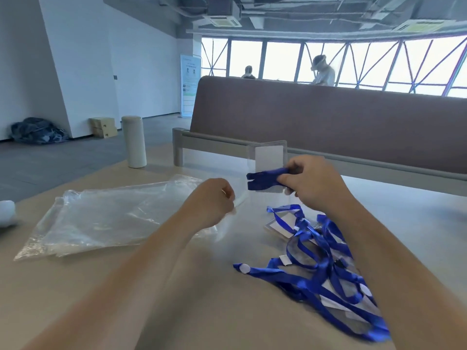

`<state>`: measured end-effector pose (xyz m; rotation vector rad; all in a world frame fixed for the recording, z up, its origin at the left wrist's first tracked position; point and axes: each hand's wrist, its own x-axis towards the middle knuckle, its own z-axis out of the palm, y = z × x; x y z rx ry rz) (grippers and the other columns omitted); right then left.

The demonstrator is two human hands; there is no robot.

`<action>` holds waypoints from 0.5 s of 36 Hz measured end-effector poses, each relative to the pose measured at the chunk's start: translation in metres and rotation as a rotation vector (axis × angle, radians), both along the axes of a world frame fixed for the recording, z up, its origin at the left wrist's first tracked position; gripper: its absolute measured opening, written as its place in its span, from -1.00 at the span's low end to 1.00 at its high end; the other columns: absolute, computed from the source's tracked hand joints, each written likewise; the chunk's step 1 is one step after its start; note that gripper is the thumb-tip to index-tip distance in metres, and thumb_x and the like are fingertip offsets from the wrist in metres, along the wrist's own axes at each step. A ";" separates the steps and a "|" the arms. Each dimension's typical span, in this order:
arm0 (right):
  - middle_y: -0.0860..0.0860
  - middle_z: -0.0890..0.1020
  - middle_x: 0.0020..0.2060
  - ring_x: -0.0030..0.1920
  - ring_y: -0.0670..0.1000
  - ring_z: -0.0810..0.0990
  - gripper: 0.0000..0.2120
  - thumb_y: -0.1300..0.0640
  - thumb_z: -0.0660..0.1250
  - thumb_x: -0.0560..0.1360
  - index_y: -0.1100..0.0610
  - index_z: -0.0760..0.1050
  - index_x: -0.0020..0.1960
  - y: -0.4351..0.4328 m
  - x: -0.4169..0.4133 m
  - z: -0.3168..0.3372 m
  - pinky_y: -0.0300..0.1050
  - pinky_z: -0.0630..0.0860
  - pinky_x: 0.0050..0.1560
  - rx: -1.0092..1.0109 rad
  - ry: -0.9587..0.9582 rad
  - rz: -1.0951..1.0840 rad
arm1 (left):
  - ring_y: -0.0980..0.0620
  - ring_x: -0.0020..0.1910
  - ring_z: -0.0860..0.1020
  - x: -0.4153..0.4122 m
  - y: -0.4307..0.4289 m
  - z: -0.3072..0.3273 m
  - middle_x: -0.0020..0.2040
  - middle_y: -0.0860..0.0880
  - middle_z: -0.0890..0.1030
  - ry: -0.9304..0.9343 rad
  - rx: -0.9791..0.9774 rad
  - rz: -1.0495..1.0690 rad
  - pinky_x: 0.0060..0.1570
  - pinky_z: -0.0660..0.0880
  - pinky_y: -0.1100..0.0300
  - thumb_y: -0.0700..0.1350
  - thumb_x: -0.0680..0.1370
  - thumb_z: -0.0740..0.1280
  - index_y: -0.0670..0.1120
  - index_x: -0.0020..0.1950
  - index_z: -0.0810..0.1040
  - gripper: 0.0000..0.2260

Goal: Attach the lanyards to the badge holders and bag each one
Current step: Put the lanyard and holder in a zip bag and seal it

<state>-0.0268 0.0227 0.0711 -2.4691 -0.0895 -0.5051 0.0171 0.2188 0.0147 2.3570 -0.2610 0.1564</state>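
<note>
A clear badge holder (269, 152) and folded blue lanyard (262, 179) are gripped together in the right hand (313, 183) above the worktop (177, 286). The left hand (212, 200) pinches a clear bag (240, 198). Loose lanyards (323, 261) lie near right, spare bags (101, 218) left.

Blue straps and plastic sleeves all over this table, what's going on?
A person is packing badges. Their right hand grips a clear badge holder with its blue lanyard bunched up, raised above the table. The left hand pinches the edge of a clear bag. More lanyards and holders lie tangled on the right, spare bags on the left.
</note>
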 end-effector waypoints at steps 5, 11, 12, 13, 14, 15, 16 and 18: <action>0.03 0.65 -0.22 -0.25 -0.03 0.61 -0.98 0.15 0.32 0.57 0.04 0.51 -0.03 0.004 -0.001 0.002 -0.14 0.56 -0.16 0.015 -0.012 0.007 | 0.12 -0.22 0.54 -0.001 0.002 -0.013 -0.08 0.06 0.60 -0.024 -0.017 -0.050 -0.22 0.47 0.29 -0.14 0.53 0.38 0.01 0.06 0.57 -0.87; 0.06 0.67 -0.15 -0.15 0.05 0.66 -0.96 0.17 0.33 0.57 0.06 0.52 0.00 0.008 -0.001 -0.001 0.07 0.62 0.03 0.006 -0.031 0.031 | 0.07 -0.35 0.49 -0.004 0.010 -0.014 -0.20 0.02 0.60 -0.042 -0.085 -0.086 -0.29 0.41 0.23 -0.05 0.52 0.43 -0.02 -0.10 0.55 -0.91; 0.06 0.67 -0.15 -0.14 0.05 0.66 -0.95 0.18 0.33 0.57 0.05 0.51 0.00 0.009 -0.002 -0.001 0.04 0.62 0.01 0.009 -0.031 0.041 | 0.08 -0.37 0.49 -0.004 0.010 -0.013 -0.23 0.03 0.61 -0.042 -0.093 -0.090 -0.30 0.40 0.23 -0.06 0.53 0.42 -0.02 -0.13 0.54 -0.90; 0.05 0.66 -0.15 -0.14 0.05 0.65 -0.93 0.19 0.32 0.57 0.03 0.50 0.00 0.010 -0.002 -0.001 -0.02 0.62 -0.02 0.003 -0.024 0.052 | 0.09 -0.38 0.49 -0.004 0.011 -0.013 -0.27 0.03 0.62 -0.040 -0.107 -0.093 -0.31 0.40 0.23 -0.06 0.53 0.41 -0.02 -0.16 0.54 -0.89; 0.03 0.65 -0.15 -0.14 0.04 0.64 -0.92 0.19 0.32 0.58 0.02 0.49 0.00 0.010 -0.003 -0.001 -0.09 0.61 -0.06 -0.010 -0.015 0.063 | 0.11 -0.40 0.49 -0.004 0.012 -0.014 -0.29 0.05 0.63 -0.041 -0.121 -0.093 -0.31 0.41 0.23 -0.07 0.54 0.40 -0.03 -0.17 0.55 -0.89; 0.03 0.64 -0.15 -0.15 0.03 0.63 -0.91 0.19 0.32 0.58 0.02 0.49 0.02 0.011 -0.002 -0.001 -0.17 0.57 -0.11 -0.024 -0.005 0.071 | 0.12 -0.41 0.49 -0.004 0.012 -0.014 -0.31 0.06 0.64 -0.046 -0.129 -0.088 -0.30 0.41 0.22 -0.07 0.54 0.39 -0.03 -0.18 0.55 -0.89; 0.02 0.64 -0.14 -0.16 0.01 0.61 -0.91 0.20 0.32 0.58 0.03 0.50 0.04 0.012 -0.002 -0.001 -0.22 0.53 -0.15 -0.037 0.006 0.079 | 0.13 -0.42 0.49 -0.005 0.013 -0.014 -0.32 0.07 0.65 -0.050 -0.136 -0.081 -0.30 0.42 0.22 -0.08 0.54 0.37 -0.03 -0.18 0.56 -0.90; 0.02 0.65 -0.12 -0.17 -0.01 0.59 -0.90 0.20 0.32 0.58 0.03 0.51 0.05 0.013 -0.002 -0.002 -0.26 0.48 -0.19 -0.051 0.024 0.093 | 0.13 -0.46 0.47 -0.006 0.015 -0.013 -0.32 0.06 0.66 -0.046 -0.162 -0.075 -0.33 0.42 0.21 -0.11 0.55 0.34 -0.04 -0.16 0.57 -0.90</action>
